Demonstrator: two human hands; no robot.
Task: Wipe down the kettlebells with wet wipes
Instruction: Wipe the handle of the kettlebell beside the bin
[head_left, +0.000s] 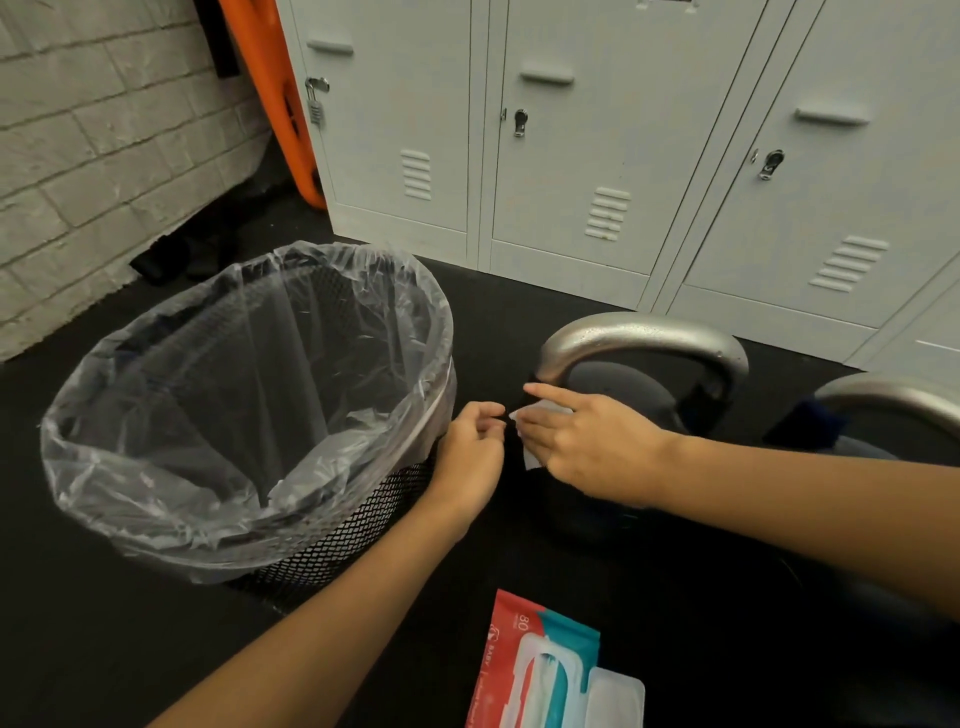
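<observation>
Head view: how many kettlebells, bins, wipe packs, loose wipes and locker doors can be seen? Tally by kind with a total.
Kettlebells: 2
Bins: 1
Wipe packs: 1
Loose wipes: 1, held by the right hand
Locker doors: 3
Total: 8

dark round kettlebell with silver metal handle (641, 340) upright on floor | white wet wipe (540, 415) against its left handle base

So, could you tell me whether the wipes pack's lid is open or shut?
Open: the wet wipes pack has its clear lid flipped out sideways.
</observation>
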